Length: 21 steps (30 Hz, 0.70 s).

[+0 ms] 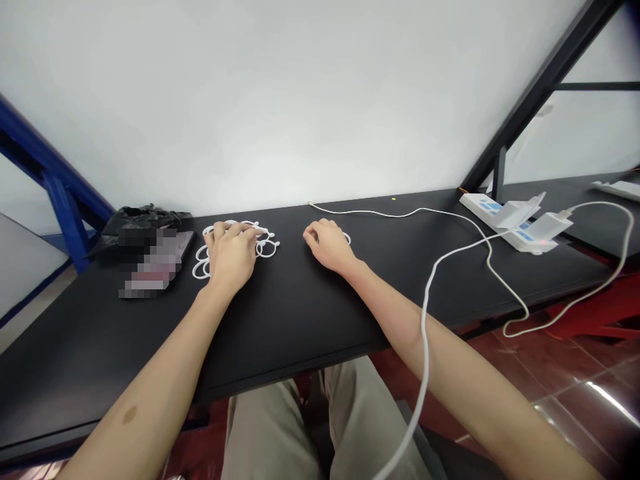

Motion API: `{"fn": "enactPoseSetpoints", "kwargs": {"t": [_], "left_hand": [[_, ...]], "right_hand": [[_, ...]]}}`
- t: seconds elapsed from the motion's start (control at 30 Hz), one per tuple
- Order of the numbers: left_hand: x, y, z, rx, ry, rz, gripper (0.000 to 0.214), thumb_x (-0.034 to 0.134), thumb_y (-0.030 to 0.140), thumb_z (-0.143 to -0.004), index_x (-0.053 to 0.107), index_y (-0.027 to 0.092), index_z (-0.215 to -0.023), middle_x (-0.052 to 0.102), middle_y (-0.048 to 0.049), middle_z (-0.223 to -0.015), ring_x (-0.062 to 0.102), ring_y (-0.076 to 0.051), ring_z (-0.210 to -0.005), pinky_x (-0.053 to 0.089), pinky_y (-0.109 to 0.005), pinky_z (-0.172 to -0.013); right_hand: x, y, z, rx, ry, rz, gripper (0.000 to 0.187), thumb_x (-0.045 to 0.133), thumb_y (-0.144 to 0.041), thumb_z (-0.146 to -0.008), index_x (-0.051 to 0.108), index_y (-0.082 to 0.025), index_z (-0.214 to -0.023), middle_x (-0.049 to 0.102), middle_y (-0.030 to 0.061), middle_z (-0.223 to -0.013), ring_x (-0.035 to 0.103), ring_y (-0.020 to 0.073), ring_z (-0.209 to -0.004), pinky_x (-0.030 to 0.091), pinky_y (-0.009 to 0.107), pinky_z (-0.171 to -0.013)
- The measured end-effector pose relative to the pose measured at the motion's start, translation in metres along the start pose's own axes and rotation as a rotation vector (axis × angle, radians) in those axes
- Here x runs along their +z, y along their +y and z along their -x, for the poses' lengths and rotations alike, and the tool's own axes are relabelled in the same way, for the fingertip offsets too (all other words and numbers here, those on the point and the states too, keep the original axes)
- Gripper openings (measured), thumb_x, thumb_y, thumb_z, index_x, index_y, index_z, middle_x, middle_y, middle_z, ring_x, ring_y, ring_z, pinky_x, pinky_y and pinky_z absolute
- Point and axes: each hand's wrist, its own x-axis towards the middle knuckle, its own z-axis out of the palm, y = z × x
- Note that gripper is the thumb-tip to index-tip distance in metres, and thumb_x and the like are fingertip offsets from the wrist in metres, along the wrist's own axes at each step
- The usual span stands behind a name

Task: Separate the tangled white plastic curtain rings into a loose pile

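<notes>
Several white plastic rings with small knobs, looking like curtain rings (pixel 269 249), lie in a loose cluster on the black table (pixel 280 313). Over that cluster rests my left hand (pixel 231 250), its fingers spread and touching the rings; part of the cluster is hidden beneath it. To the right, my right hand (pixel 326 241) is closed with thumb and fingers pinched, low over the tabletop. The curved edge of one white ring (pixel 348 238) shows past that hand, the rest being covered by it.
At left lie a black plastic bag (pixel 145 217) and a blurred flat item (pixel 155 267). A white power strip (pixel 510 223) with plugged-in chargers sits at right. A white cable (pixel 425 320) hangs across my right forearm. A white wall backs the table.
</notes>
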Motion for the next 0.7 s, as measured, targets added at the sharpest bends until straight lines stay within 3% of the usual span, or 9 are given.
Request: {"fn": "enactPoseSetpoints", "kwargs": {"t": [0.17,0.33,0.43,0.7], "left_hand": [[-0.008,0.011,0.002,0.044,-0.008,0.023,0.027,0.047,0.028,-0.093,0.073,0.024,-0.098,0.072,-0.0074,-0.102,0.049,-0.033,-0.104,0.036,-0.05,-0.087],[-0.011,0.018,0.003,0.154,-0.008,0.132,0.024,0.049,0.029,-0.093,0.07,0.023,-0.102,0.071,-0.0064,-0.102,0.05,-0.029,-0.099,0.039,-0.047,-0.09],[-0.012,0.022,0.004,0.231,-0.051,0.21,0.022,0.051,0.03,-0.093,0.069,0.022,-0.103,0.071,-0.0053,-0.101,0.051,-0.026,-0.097,0.041,-0.044,-0.092],[-0.018,0.03,0.006,0.309,-0.117,0.287,0.02,0.057,0.031,-0.091,0.066,0.02,-0.106,0.068,-0.0046,-0.099,0.05,-0.023,-0.096,0.043,-0.04,-0.092]], "right_hand": [[0.004,-0.006,-0.001,-0.127,0.016,-0.263,0.016,0.05,-0.021,-0.093,0.065,-0.017,-0.092,0.063,0.0053,-0.093,0.058,0.0172,-0.089,0.046,0.03,-0.083],[0.005,-0.017,0.002,-0.153,0.106,-0.505,0.012,0.054,-0.022,-0.089,0.065,-0.018,-0.091,0.063,0.0028,-0.091,0.061,0.013,-0.079,0.049,0.028,-0.08],[0.001,-0.026,0.004,-0.08,0.147,-0.673,0.013,0.056,-0.028,-0.088,0.065,-0.019,-0.089,0.065,0.0017,-0.089,0.061,0.0127,-0.079,0.049,0.028,-0.079],[-0.001,-0.032,0.0,0.167,0.058,-1.356,0.021,0.065,-0.038,-0.081,0.068,-0.017,-0.082,0.06,-0.0014,-0.074,0.056,0.0098,-0.068,0.048,0.025,-0.071]]}}
